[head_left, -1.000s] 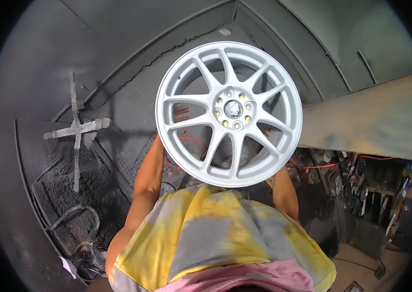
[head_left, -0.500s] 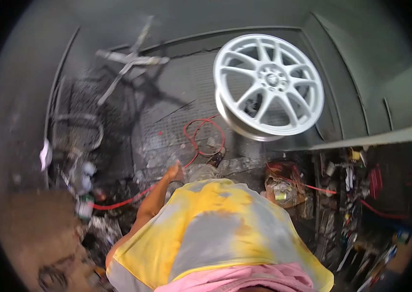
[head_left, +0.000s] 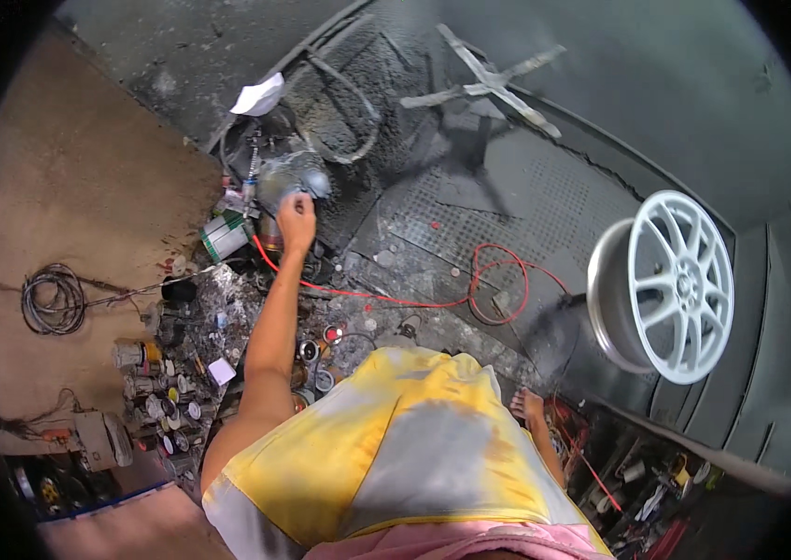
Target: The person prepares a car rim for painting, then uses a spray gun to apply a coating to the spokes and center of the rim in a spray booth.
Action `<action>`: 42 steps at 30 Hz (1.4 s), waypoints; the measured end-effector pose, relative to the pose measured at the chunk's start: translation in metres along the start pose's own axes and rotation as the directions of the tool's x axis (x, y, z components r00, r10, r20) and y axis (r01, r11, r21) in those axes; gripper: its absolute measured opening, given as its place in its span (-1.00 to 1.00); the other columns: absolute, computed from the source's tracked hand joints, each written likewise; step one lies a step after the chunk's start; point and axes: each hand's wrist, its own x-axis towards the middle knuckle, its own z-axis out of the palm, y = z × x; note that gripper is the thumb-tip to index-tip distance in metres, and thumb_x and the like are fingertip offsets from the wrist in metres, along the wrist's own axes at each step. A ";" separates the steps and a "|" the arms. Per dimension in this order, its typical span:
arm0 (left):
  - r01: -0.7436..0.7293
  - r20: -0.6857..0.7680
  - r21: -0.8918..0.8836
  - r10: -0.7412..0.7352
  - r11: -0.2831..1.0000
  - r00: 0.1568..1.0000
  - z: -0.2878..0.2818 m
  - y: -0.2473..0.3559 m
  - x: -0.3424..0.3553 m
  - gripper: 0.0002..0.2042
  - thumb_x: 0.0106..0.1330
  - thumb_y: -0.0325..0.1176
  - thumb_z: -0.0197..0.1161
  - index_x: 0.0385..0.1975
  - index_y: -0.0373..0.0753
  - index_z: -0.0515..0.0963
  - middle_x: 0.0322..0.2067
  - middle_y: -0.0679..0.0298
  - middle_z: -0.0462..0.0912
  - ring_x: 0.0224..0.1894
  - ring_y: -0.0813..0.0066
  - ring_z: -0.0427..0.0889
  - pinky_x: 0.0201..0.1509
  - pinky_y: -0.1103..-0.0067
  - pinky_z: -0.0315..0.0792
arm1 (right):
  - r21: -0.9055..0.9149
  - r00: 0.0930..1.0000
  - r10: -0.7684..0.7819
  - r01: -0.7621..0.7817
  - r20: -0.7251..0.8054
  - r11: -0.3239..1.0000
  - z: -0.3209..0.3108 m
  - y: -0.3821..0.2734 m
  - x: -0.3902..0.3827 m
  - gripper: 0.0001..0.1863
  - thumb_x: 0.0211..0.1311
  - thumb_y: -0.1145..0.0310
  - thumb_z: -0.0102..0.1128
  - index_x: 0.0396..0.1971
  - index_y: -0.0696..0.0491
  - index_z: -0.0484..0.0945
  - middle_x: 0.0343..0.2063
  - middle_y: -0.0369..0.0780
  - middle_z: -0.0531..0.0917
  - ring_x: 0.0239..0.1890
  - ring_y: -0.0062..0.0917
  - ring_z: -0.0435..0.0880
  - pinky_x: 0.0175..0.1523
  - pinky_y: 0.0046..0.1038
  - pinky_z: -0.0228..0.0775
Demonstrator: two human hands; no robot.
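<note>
My left hand (head_left: 297, 222) reaches far forward, its fingers curled beside a rounded blue-grey piece (head_left: 316, 182). Whether anything is inside that grip is hidden from view. Close by stand a green and white can (head_left: 226, 235) and a metal fitting with a coiled part (head_left: 252, 177), near which the red hose (head_left: 367, 300) begins. Low at my right side hangs my right hand (head_left: 528, 408), fingers apart and holding nothing. Farther off to the right, a white multi-spoke wheel rim (head_left: 685, 289) is held up above the floor.
A cross-shaped stand (head_left: 484, 82) rises at the back. Several paint tins (head_left: 167, 411) crowd the lower left, near a coiled dark cable (head_left: 55, 299). White paper (head_left: 258, 95) sits beyond my left hand. Cluttered shelving (head_left: 638, 476) is at lower right.
My view has swung left, so the rim and stand appear farther right. My left arm has stretched forward from my side to the things by the can. My right hand has come into sight.
</note>
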 end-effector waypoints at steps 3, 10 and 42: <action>0.011 -0.030 0.281 -0.003 0.960 1.000 -0.053 -0.052 0.072 -0.78 0.36 -0.28 0.34 -0.11 -0.25 0.63 -0.17 0.01 0.63 -0.05 -0.03 0.64 0.08 0.21 0.50 | -0.214 0.993 -0.075 0.054 -0.091 0.975 0.025 -0.036 0.020 -0.62 0.49 0.04 0.11 -0.15 0.05 0.70 -0.46 -0.27 0.71 -0.54 -0.48 0.66 -0.36 -0.34 0.56; 0.008 0.058 0.453 -0.038 0.891 0.998 -0.038 -0.127 0.140 -0.58 0.31 -0.29 0.40 0.08 -0.30 0.46 -0.05 -0.12 0.60 0.12 -0.18 0.54 0.21 0.09 0.40 | -0.371 0.899 -0.429 0.429 0.088 0.823 0.176 -0.130 0.040 -0.60 0.55 0.07 0.14 -0.25 0.12 0.71 -0.55 -0.31 0.63 -0.52 -0.56 0.63 -0.45 -0.46 0.46; 0.314 0.578 -0.815 0.715 0.487 0.394 0.052 0.495 -0.184 -0.60 0.58 -0.42 0.13 0.33 -0.37 0.33 0.07 0.19 0.56 0.11 0.47 0.53 0.23 0.52 0.43 | -0.571 -0.133 -0.874 0.800 -0.468 0.184 0.107 -0.326 -0.349 -0.34 0.39 0.27 0.29 0.34 0.37 0.38 0.10 0.23 0.57 0.15 0.16 0.58 0.25 -0.03 0.44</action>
